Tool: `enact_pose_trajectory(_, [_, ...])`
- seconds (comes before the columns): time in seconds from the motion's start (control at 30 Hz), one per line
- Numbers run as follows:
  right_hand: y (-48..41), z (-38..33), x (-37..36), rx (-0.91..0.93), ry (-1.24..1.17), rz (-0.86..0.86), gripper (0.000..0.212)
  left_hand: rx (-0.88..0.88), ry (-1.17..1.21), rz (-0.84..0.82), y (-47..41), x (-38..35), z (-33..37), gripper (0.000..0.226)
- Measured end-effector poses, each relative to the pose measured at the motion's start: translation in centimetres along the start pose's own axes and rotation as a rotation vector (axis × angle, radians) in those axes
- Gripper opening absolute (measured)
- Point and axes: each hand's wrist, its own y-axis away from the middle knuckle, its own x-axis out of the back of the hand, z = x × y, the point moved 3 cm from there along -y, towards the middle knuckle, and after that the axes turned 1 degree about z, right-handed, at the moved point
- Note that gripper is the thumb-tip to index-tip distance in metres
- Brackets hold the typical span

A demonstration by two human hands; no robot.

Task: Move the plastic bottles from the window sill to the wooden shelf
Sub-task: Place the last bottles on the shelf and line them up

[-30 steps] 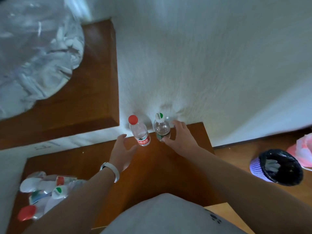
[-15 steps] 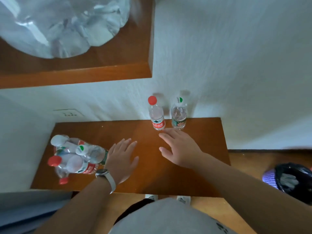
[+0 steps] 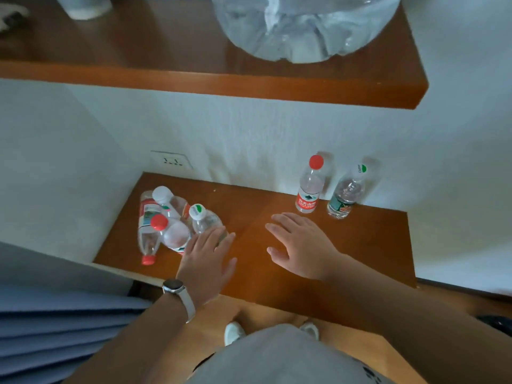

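Two clear plastic bottles stand upright against the wall on the lower wooden shelf (image 3: 360, 245): a red-capped bottle (image 3: 309, 187) and, to its right, a white-and-green-capped bottle (image 3: 345, 194). Several more bottles (image 3: 171, 223) sit clustered at the shelf's left end, one lying flat. My left hand (image 3: 207, 259), with a watch on the wrist, hovers open just right of that cluster, fingertips near a green-capped bottle. My right hand (image 3: 302, 245) is spread open over the shelf, a little in front of the red-capped bottle, holding nothing.
An upper wooden shelf (image 3: 249, 87) juts out overhead with a large clear plastic bag (image 3: 304, 26) on it. A wall socket (image 3: 171, 160) sits behind the cluster. Blue fabric (image 3: 55, 328) lies at the lower left. Wooden floor and white shoes (image 3: 234, 332) show below.
My view has tilted up and both hands have drawn back from the two upright bottles, now hovering flat over the shelf. The left hand has moved toward the bottle cluster.
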Motion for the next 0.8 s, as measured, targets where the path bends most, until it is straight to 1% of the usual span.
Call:
enact_pose_trajectory(0.1, [-2.0,-2.4,-0.4,0.031,0.035,0.003,0.055,-0.017,-0.007,0.031,1.6,0.8,-2.2,0.047])
enact_pose_trajectory(0.27, [-4.4,-5.5,-1.2,0.009,0.042,0.020,0.056,-0.015,0.010,0.091,4.4,0.8,-5.6,0.045])
enact_pose_trajectory(0.33, [-5.2,-6.5,-1.6,-0.007,0.031,0.015,0.059,0.014,0.040,0.078,5.3,0.4,-7.4,0.045])
enact_pose_trajectory(0.4, [-6.1,-7.4,-1.9,-0.082,-0.024,0.009,0.067,0.058,0.056,0.028,6.1,-0.2,-9.2,0.047])
enact_pose_trajectory(0.43, [-6.6,-7.7,-2.0,-0.137,-0.062,0.002,0.072,0.112,0.082,0.004,6.4,-0.4,-10.0,0.048])
enact_pose_trajectory(0.57, [-8.4,-8.8,-3.1,-0.362,-0.269,-0.062,0.094,0.429,0.246,-0.099,6.3,-0.8,-12.4,0.055])
enact_pose_trajectory(0.63, [-9.3,-9.1,-3.8,-0.418,-0.386,-0.079,0.099,0.542,0.403,-0.136,5.3,-1.2,-13.1,0.072])
enact_pose_trajectory(0.7, [-10.1,-9.6,-4.3,-0.424,-0.469,-0.091,0.094,0.614,0.555,-0.135,4.0,-1.3,-13.7,0.087])
enact_pose_trajectory(0.73, [-10.5,-9.9,-4.6,-0.419,-0.492,-0.088,0.087,0.627,0.611,-0.107,3.4,-1.4,-13.8,0.088])
enact_pose_trajectory(0.8, [-11.4,-10.4,-5.0,-0.430,-0.512,-0.059,0.068,0.617,0.707,-0.071,2.5,-1.4,-13.9,0.078])
